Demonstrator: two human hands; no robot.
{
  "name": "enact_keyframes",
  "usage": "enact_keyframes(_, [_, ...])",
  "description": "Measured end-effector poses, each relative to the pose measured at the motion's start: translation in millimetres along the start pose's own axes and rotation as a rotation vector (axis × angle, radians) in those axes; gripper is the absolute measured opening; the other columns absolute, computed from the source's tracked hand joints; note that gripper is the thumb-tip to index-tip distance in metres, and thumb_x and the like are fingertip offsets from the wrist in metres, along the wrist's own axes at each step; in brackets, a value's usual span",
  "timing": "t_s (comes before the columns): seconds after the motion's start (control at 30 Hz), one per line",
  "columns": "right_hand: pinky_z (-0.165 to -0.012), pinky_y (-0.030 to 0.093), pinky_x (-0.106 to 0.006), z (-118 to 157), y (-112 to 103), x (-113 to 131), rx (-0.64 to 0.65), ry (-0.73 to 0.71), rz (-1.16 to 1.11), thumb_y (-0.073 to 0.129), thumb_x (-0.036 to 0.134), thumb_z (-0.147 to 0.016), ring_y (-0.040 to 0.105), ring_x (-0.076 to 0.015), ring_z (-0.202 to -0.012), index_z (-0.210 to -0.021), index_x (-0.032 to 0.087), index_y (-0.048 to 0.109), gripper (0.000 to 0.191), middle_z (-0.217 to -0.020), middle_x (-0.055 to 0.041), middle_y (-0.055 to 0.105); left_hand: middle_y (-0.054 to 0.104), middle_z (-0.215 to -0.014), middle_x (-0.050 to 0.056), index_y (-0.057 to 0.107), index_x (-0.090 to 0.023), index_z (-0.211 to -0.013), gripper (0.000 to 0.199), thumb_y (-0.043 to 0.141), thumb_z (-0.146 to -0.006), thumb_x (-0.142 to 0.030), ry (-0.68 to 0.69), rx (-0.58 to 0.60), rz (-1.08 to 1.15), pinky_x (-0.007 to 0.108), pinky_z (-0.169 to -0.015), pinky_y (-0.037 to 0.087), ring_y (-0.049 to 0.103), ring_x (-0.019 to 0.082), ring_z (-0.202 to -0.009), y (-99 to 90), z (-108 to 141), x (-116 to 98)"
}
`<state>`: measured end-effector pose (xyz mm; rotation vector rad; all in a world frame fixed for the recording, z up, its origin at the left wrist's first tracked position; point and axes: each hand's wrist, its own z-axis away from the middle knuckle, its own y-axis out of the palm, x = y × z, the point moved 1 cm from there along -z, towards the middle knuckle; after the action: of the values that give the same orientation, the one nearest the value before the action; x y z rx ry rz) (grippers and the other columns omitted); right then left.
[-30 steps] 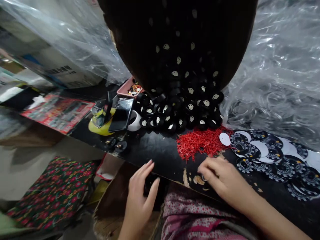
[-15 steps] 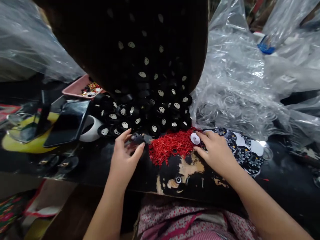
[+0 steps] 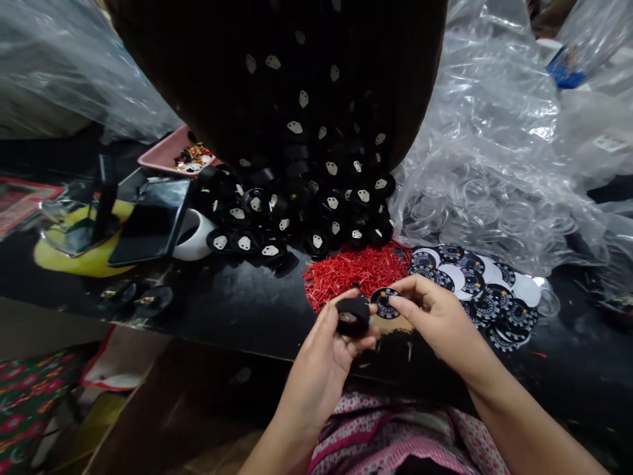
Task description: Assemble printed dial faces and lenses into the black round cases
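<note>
Round in shape, a black plastic case [image 3: 353,316] sits in the fingers of my left hand [image 3: 326,356], its open side tilted towards me. My right hand [image 3: 435,316] pinches a black printed dial disc [image 3: 386,303] by its edge, face up, just right of the case. The two parts are close together; whether they touch I cannot tell. Behind my hands lies a heap of small red clock hands or slivers [image 3: 356,267]. More dial discs [image 3: 487,303], some showing white backs, are spread to the right of my right hand.
Many similar black cases [image 3: 316,241] with pale plates pile up at the back. Clear rings [image 3: 475,211] fill a plastic bag at right. On the left are a white cup-like ring [image 3: 195,237], a phone-like dark slab [image 3: 151,221], a yellow plate [image 3: 52,257] and a pink tray [image 3: 153,155].
My left hand has moved right and nearer with the black case, turning it. My right hand has brought the disc closer, now printed face up instead of white side up. The view has shifted left.
</note>
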<state>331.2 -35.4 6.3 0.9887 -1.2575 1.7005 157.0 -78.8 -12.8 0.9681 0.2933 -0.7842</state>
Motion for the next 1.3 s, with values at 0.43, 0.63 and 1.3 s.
enact_keyframes(0.43, [-0.064,0.052,-0.029,12,15,11,-0.050,0.021,0.003,0.062,0.033,-0.090,0.067,-0.0162,-0.067,-0.084,0.022,0.059,0.013,-0.075,0.0012,0.067,0.066,-0.137,-0.006,0.069,-0.041,-0.122,0.031,0.067,-0.091,-0.038,0.105,0.016,-0.152,0.038,-0.115,0.039,0.053,0.022,-0.135,9.5,-1,31])
enact_keyframes(0.63, [-0.061,0.049,-0.029,9,9,6,-0.007,0.045,0.096,0.060,0.032,-0.090,0.064,-0.0163,-0.066,-0.080,0.023,0.054,0.015,-0.072,0.0009,0.064,0.066,-0.137,0.000,0.066,-0.035,-0.127,0.040,0.072,-0.087,-0.035,0.108,0.082,-0.241,0.040,-0.118,0.037,0.055,0.023,-0.133,-2.2,-3,34])
enact_keyframes(1.3, [-0.077,0.032,-0.043,-32,49,12,0.080,-0.450,1.092,0.052,0.020,-0.096,0.058,-0.0295,-0.089,-0.094,0.015,0.068,0.017,-0.093,-0.0119,0.070,0.074,-0.114,0.004,0.065,-0.024,-0.106,0.023,0.071,-0.084,-0.028,0.216,-0.198,-0.210,0.038,-0.098,0.054,0.069,0.022,-0.108,-37.9,11,9])
